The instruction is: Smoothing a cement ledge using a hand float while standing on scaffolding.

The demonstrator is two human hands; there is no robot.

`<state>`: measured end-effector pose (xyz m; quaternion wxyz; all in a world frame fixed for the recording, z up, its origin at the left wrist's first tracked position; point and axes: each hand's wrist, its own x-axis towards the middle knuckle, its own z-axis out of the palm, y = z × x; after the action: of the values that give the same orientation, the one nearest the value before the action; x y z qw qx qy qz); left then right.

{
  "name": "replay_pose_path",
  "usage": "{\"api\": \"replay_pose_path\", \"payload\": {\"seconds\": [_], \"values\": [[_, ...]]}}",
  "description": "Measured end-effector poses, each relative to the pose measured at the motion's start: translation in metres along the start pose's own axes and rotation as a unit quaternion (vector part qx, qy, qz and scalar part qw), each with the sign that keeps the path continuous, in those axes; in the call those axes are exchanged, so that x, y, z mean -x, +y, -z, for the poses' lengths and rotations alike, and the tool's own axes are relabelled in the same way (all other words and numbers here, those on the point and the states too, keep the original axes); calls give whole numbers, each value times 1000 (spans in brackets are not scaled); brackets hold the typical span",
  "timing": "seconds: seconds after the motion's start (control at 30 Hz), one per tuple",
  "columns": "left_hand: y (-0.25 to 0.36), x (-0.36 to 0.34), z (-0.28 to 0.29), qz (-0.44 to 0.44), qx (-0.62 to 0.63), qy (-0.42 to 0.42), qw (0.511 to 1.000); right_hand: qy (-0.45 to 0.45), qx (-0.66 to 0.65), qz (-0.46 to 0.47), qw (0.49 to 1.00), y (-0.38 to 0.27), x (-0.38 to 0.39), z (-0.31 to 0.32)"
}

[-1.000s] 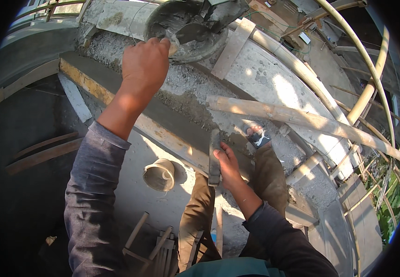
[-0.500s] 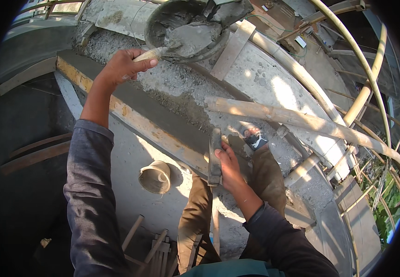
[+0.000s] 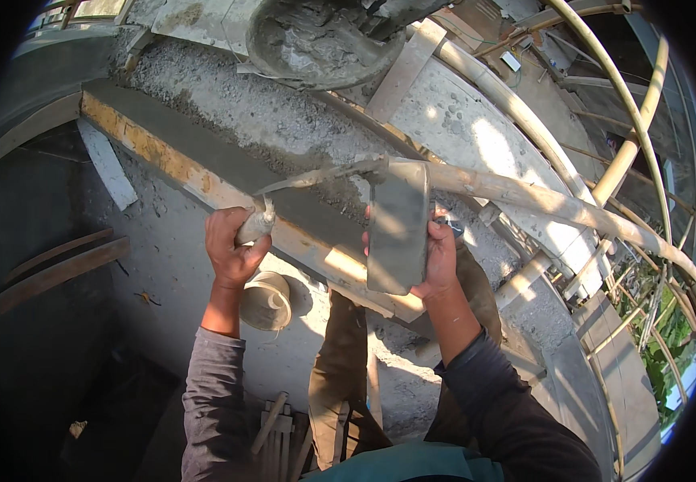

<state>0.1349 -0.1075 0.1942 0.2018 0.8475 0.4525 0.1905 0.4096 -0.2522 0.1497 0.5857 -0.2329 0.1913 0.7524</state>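
My left hand [image 3: 234,253] grips the light handle of a grey-smeared trowel [image 3: 308,179], whose long blade reaches toward the top of a flat rectangular float [image 3: 398,226]; contact there is hard to tell. My right hand [image 3: 438,265] holds that float by its sides, its grey face turned up, its fingers partly hidden. Both hands are over a long timber board [image 3: 163,153] with a strip of wet grey mortar [image 3: 143,115] along its top. A large tub of mortar [image 3: 324,44] sits beyond, and a beige bucket [image 3: 264,304] is on the floor beside my left hand.
A thick bamboo pole [image 3: 540,201] crosses to the right, with more bamboo scaffolding [image 3: 645,120] behind it. A plank [image 3: 404,72] lies by the tub. Curved boards [image 3: 59,273] are at the left, poles [image 3: 275,426] below, my legs [image 3: 336,361] under my hands.
My left hand has drawn back from the tub, bringing the trowel down over the board toward my right hand. My right hand has lifted the float and turned its broad face up.
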Motion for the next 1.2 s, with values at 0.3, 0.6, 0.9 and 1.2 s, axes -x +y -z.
{"api": "replay_pose_path", "payload": {"seconds": [0.3, 0.6, 0.9, 1.2], "values": [[9, 73, -50, -69, -6, 22, 997, -7, -193, -37, 981, 9, 8, -2], [-30, 51, -10, -120, -160, 60, 978, -148, -191, -115, 964, 7, 11, -4], [7, -47, 5, 155, -64, 63, 984, -100, -138, -48, 984, 1, 5, -7], [16, -249, -18, 549, 325, -188, 747, -19, -91, -39, 995, 6, 7, -4]]}}
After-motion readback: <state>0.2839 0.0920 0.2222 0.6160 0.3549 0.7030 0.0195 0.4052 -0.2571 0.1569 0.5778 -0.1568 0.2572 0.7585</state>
